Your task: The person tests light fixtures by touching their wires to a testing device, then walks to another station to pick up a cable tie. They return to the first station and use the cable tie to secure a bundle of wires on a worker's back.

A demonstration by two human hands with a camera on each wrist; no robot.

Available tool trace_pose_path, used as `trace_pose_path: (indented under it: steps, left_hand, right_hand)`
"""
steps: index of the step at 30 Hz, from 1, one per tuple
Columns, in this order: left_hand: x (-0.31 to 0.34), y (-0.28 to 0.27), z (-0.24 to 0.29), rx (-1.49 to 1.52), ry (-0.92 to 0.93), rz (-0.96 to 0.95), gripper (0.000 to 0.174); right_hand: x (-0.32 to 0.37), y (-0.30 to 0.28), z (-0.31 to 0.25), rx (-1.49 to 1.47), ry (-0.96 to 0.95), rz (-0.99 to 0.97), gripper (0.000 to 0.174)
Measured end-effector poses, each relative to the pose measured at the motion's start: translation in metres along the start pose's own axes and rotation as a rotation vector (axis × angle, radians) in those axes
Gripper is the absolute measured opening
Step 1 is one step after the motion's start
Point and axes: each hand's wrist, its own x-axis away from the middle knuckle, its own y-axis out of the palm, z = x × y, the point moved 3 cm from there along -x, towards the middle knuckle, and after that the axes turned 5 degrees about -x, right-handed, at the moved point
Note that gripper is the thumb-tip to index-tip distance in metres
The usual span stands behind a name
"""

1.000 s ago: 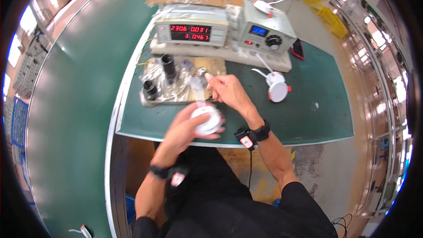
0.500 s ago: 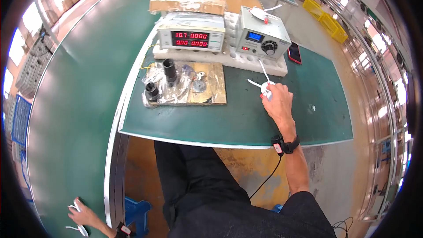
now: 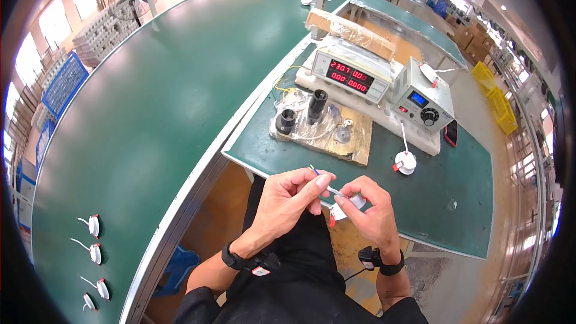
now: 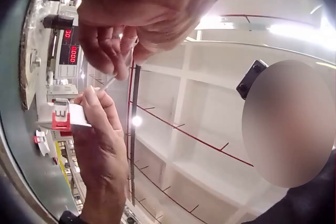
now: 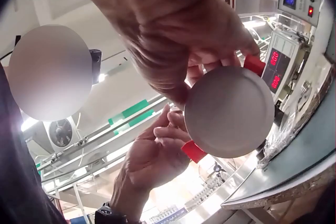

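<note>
In front of the body my right hand holds a small white round downlight with red spring clips. Its flat face fills the middle of the right wrist view. My left hand pinches the downlight's white cable between thumb and fingers. Thin blue and yellowish wire ends stick out past the left fingertips. Both hands are close together over the table's near edge. Beyond them lies a wooden board wrapped in plastic, bearing two black cylinders and metal contacts.
A power meter with red digits and a grey dial box stand behind the board on white foam. Another downlight lies on the green table at the right, near a phone. Several downlights line the left bench.
The left hand set its downlight on the left bench and came back to the middle. The right hand picked a downlight up from the table. The meter's lower readings dropped to zero.
</note>
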Motion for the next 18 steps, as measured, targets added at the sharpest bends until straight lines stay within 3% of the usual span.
trace_pose_path:
  steps: [2,5,6,7,8,11,12,13,15,18]
  left_hand:
    - [0.003,-0.005,-0.004,-0.049,0.066,-0.003,0.020]
    - [0.006,-0.011,0.005,-0.405,0.300,-0.002,0.016]
    - [0.007,-0.009,0.012,-0.667,0.508,0.003,0.017]
    - [0.008,-0.005,0.009,-0.724,0.637,0.004,0.018]
    - [0.008,-0.007,0.009,-0.670,0.609,0.019,0.018]
    - [0.005,-0.012,0.002,-0.550,0.518,0.066,0.016]
    - [0.005,-0.013,-0.001,-0.515,0.482,0.083,0.016]
    - [0.002,-0.013,-0.002,-0.499,0.425,0.084,0.016]
    - [-0.001,-0.013,-0.003,-0.179,0.124,0.062,0.021]
    - [-0.008,-0.020,-0.007,-0.062,0.086,0.036,0.030]
  right_hand:
    - [0.001,0.004,-0.002,0.024,-0.033,-0.066,0.010]
    - [-0.002,0.017,0.003,-0.297,-0.009,-0.108,0.010]
    - [-0.003,0.024,0.001,-0.346,0.017,-0.126,0.010]
    - [-0.006,0.032,-0.002,-0.394,0.043,-0.142,0.011]
    - [-0.007,0.036,-0.004,-0.443,0.069,-0.153,0.012]
    - [-0.011,0.044,0.009,-0.282,-0.210,-0.149,0.015]
    - [-0.011,0.044,0.009,-0.314,-0.152,-0.143,0.018]
    - [-0.008,0.046,0.011,-0.476,0.028,-0.149,0.020]
    - [-0.007,0.044,0.010,-0.449,0.069,-0.137,0.019]
    - [-0.009,0.036,0.007,-0.384,0.069,-0.140,0.019]
